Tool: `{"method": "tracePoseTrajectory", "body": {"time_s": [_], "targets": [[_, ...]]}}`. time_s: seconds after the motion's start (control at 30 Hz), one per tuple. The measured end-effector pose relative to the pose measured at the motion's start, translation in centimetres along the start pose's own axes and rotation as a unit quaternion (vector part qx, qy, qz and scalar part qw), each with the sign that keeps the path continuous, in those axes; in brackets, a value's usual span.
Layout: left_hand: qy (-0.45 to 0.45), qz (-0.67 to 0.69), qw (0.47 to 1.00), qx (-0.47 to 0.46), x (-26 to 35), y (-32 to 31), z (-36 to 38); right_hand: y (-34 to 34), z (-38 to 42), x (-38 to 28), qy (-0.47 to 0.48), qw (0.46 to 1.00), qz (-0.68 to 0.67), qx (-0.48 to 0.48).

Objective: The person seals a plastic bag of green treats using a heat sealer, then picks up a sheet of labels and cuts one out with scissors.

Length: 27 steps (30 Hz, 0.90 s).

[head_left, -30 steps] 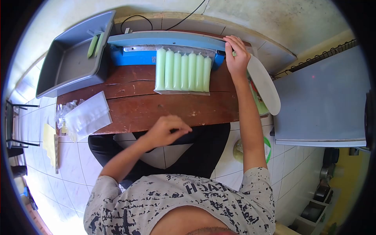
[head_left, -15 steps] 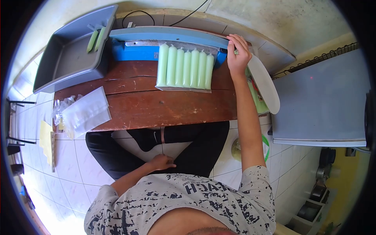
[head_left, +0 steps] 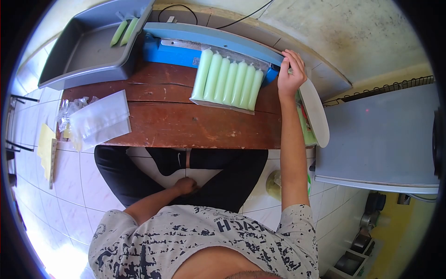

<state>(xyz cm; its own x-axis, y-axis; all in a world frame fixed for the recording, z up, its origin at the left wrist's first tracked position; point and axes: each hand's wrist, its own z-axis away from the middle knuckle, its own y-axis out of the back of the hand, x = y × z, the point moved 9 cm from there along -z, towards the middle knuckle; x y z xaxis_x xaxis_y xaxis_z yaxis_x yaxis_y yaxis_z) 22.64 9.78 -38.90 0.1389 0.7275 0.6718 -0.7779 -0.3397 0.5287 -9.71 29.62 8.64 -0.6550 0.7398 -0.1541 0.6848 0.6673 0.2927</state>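
Note:
A blue impulse sealer point(head_left: 174, 56) stands at the back of the table, its long light-blue lever arm point(head_left: 209, 38) lowered. My right hand point(head_left: 292, 76) is at the arm's right end, fingers curled over it. The top of a clear plastic pack of pale green ice pops point(head_left: 227, 81) reaches under the arm. Its several filled tubes lie side by side on the wood, pointing towards me. My left hand point(head_left: 186, 186) rests in my lap, curled closed, with nothing visible in it.
The brown wooden table point(head_left: 158, 123) carries flat clear plastic bags point(head_left: 102, 121) at its left edge. A grey tub point(head_left: 88, 51) at back left holds two green ice pops point(head_left: 125, 32). A white oval lid point(head_left: 316, 114) leans at the right, near a grey fridge point(head_left: 376, 135).
The view has shifted and tilted slightly. My right hand stays at the end of the lowered sealer arm. My left hand remains in my lap, its fingers now more curled.

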Motion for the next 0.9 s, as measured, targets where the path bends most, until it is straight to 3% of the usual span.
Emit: {"method": "tracePoseTrajectory", "body": {"time_s": [0.2, 0.9], "targets": [[-0.039, -0.079, 0.996, -0.006, 1.6, -0.5, 0.5, -0.2, 0.2, 0.4, -0.007, 1.000, 0.004, 0.001], [-0.074, -0.075, 0.994, 0.029, 2.0, -0.5, 0.3, -0.2, 0.5, 0.4, -0.003, 1.000, 0.010, 0.005]]}}
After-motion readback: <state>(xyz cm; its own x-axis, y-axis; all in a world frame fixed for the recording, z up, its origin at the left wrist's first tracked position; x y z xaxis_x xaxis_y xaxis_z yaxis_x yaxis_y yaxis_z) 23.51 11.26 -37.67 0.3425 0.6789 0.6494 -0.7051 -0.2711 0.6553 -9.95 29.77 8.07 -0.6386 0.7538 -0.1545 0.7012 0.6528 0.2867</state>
